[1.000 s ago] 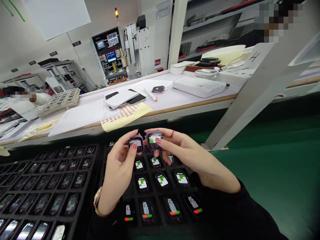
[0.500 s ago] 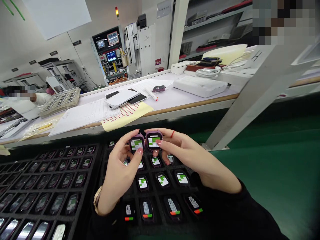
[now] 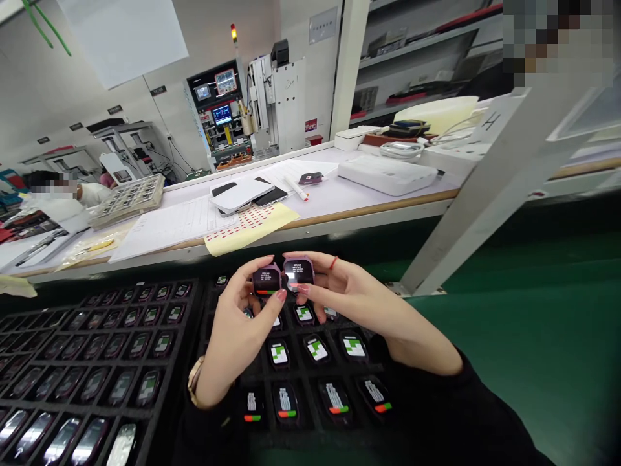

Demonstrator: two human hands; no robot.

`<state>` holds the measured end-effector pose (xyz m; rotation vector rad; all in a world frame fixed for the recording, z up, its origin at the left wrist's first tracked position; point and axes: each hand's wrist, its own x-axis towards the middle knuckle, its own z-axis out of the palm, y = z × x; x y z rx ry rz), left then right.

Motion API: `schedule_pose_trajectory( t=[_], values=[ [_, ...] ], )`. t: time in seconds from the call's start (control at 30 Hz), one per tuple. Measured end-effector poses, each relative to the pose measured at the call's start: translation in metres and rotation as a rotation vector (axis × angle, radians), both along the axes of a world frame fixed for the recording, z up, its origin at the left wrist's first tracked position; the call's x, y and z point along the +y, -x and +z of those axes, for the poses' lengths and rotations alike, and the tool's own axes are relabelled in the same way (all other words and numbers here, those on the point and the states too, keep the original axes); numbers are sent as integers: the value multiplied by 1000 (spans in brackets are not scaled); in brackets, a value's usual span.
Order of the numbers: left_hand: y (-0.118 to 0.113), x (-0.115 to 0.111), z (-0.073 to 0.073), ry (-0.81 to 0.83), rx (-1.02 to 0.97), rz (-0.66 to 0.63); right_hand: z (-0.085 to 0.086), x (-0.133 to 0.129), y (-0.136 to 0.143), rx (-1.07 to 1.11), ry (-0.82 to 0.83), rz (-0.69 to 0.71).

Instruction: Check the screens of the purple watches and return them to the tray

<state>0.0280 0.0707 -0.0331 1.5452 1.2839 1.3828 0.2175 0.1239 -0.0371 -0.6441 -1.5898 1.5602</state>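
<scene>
Two purple-framed smartwatch bodies without straps are held side by side above a black foam tray [image 3: 301,372]. My left hand [image 3: 245,310] is closed on the left smartwatch [image 3: 266,279], gripping it between thumb and fingers. My right hand [image 3: 347,288] grips the right smartwatch [image 3: 297,270] by its edges, with the thumb at the lower part of its screen. Both screens show small white text on dark, and a red and green bar runs along the bottom of the left one. Below, several smartwatches [image 3: 317,348] sit in the tray's slots, showing green-and-white blocks or text with red-green bars.
Another black tray [image 3: 158,401] full of smartwatches lies at left. Beyond runs a workbench with papers [image 3: 169,223], phones [image 3: 242,194], a yellow sticker sheet [image 3: 250,228] and a white box [image 3: 387,173]. A slanted metal post [image 3: 466,213] stands at right. A person [image 3: 63,191] sits far left.
The screens of both held smartwatches switched from green-and-white blocks to text on dark. My thumbs shifted slightly lower on them. The camera view tilted a little.
</scene>
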Motion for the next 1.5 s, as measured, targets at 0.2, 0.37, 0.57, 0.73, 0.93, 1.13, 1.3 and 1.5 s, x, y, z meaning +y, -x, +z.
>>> schedule_pose_trajectory(
  t=[0.2,0.37,0.57,0.73,0.93,1.13,1.3,1.5],
  values=[
    [10,-12,-3,58,98,11,-1,-8,-20,63,-43,-70],
    [39,-27,-42,192,327,107,-28,-17,-65,-338,-63,-101],
    [52,-44,-102,353,488,204,-91,-27,-111,-688,-187,-296],
    [40,-48,-108,378,621,198,-116,-31,-129,-834,-223,-282],
    [47,-46,-121,383,696,202,-104,-25,-130,-1132,-283,-270],
    [46,-43,-140,214,825,317,-72,-23,-106,-1109,-420,-280],
    [25,-41,-134,112,999,341,-77,-20,-74,-1181,-513,-199],
    [10,-32,-137,-37,1167,243,-92,-14,-61,-1232,-523,-157]
  ],
)
